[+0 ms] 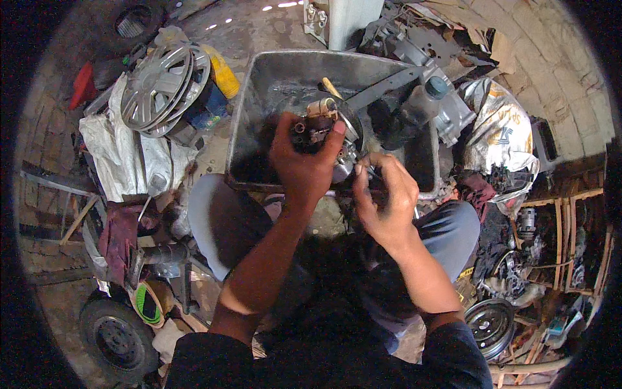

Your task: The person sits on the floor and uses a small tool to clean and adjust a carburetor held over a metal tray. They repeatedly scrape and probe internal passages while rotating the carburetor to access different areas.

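Greasy metal part (319,124) sat over tray (259,84), far centre. Left hand (302,165) clamped around it; right hand (383,201) pinched small tool, barely visible. Risk: oily grip slipped, part dropped into tray.

You hold a greasy metal part (324,133) over the tray (259,84), at about 12 o'clock from your knees. It is roundish, dark with oil, with a grey metal rim showing at its 3 o'clock side and short brownish tubes sticking up on top. Your left hand (301,162) grips it from 6 o'clock, fingers curled over the top. Your right hand (385,194), fingers pinched together, touches its edge at about 4 o'clock.
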{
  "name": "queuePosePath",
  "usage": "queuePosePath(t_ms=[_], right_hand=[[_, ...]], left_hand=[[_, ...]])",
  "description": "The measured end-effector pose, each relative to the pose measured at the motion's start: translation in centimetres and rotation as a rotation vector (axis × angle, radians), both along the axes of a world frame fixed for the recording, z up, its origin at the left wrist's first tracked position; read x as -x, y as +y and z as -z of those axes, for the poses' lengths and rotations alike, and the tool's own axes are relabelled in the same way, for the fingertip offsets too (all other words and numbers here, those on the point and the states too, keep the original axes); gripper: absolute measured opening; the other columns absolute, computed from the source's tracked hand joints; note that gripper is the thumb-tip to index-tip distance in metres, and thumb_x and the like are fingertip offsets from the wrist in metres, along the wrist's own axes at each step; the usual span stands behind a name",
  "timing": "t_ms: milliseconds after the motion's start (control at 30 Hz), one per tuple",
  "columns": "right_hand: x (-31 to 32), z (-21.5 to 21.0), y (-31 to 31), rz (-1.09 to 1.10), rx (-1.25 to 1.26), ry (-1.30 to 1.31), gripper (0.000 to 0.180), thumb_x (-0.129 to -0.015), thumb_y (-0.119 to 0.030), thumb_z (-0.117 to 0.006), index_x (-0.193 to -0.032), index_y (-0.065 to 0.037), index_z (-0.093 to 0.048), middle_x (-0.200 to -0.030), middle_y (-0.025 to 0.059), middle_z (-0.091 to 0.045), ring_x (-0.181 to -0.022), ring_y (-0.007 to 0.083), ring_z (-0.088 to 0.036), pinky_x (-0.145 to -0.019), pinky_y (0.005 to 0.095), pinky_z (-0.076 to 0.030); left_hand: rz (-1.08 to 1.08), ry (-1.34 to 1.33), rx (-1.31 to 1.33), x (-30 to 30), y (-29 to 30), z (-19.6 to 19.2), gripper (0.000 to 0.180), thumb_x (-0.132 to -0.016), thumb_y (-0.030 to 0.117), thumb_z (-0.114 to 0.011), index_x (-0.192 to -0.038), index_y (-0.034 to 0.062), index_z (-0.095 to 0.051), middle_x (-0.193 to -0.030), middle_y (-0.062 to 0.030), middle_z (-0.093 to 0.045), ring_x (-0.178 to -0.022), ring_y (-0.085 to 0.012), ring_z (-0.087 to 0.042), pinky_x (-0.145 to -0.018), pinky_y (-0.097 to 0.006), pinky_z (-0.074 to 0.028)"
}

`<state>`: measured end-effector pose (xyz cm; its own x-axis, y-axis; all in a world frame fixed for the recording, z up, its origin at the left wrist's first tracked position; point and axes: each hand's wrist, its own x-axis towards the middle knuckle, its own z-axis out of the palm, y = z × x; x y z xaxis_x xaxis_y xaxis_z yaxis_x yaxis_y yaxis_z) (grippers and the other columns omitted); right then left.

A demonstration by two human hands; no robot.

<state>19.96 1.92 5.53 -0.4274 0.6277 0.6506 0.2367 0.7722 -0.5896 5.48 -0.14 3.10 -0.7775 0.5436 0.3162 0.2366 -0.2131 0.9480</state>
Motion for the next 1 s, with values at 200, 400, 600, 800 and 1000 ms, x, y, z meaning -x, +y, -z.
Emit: queuePosePath(t_ms=[200, 400, 600, 800, 1000], right_hand=[[0.0, 0.0, 0.4, 0.020, -0.020, -0.003, 0.021, -0.079, 0.006, -0.071, -0.099, 0.003, -0.064, -0.084, 0.0190, -0.066, -0.075, 0.0380, -0.067, -0.067, 0.0423, -0.053], [-0.2, 0.0, 0.8, -0.019, 0.024, 0.026, 0.023, -0.079, 0.006, -0.071, -0.101, 0.004, -0.063, -0.085, 0.0194, -0.066, -0.076, 0.0384, -0.067, -0.069, 0.0423, -0.053], [-0.5, 0.2, 0.2, -0.031, 0.062, -0.011, 0.023, -0.080, 0.006, -0.070, -0.101, 0.004, -0.063, -0.087, 0.0201, -0.067, -0.077, 0.0393, -0.068, -0.069, 0.0429, -0.053], [-0.3, 0.1, 0.8, -0.005, 0.023, -0.011, 0.022, -0.080, 0.005, -0.071, -0.101, 0.003, -0.063, -0.086, 0.0194, -0.067, -0.075, 0.0389, -0.067, -0.068, 0.0425, -0.053], [-0.2, 0.1, 1.0, 0.014, -0.005, 0.015, 0.021, -0.080, 0.006, -0.070, -0.099, 0.003, -0.063, -0.088, 0.0197, -0.068, -0.076, 0.0382, -0.068, -0.070, 0.0421, -0.054]], left_hand=[[-0.024, 0.015, 0.004, -0.1, 0.0, 0.1, 0.044, -0.077, 0.029, -0.091, -0.093, 0.0038, -0.058, -0.081, -0.0036, -0.063, -0.074, -0.0132, -0.058, -0.067, -0.032, -0.050], [-0.018, 0.007, 0.024, -0.1, 0.0, -0.1, 0.043, -0.077, 0.029, -0.091, -0.094, 0.0036, -0.059, -0.082, -0.0027, -0.063, -0.075, -0.0123, -0.058, -0.068, -0.032, -0.049], [0.067, -0.062, -0.022, 0.4, 0.3, 0.6, 0.039, -0.079, 0.024, -0.090, -0.093, 0.0036, -0.060, -0.083, -0.0016, -0.064, -0.074, -0.0108, -0.059, -0.067, -0.030, -0.049], [0.029, -0.050, 0.032, -0.1, -0.1, -0.6, 0.037, -0.080, 0.025, -0.089, -0.093, 0.0037, -0.061, -0.083, -0.0015, -0.065, -0.074, -0.0111, -0.060, -0.067, -0.030, -0.049], [0.040, -0.053, 0.021, -0.1, -0.1, -0.4, 0.037, -0.081, 0.025, -0.088, -0.094, 0.0033, -0.061, -0.084, -0.0025, -0.066, -0.075, -0.0116, -0.061, -0.068, -0.030, -0.050]])
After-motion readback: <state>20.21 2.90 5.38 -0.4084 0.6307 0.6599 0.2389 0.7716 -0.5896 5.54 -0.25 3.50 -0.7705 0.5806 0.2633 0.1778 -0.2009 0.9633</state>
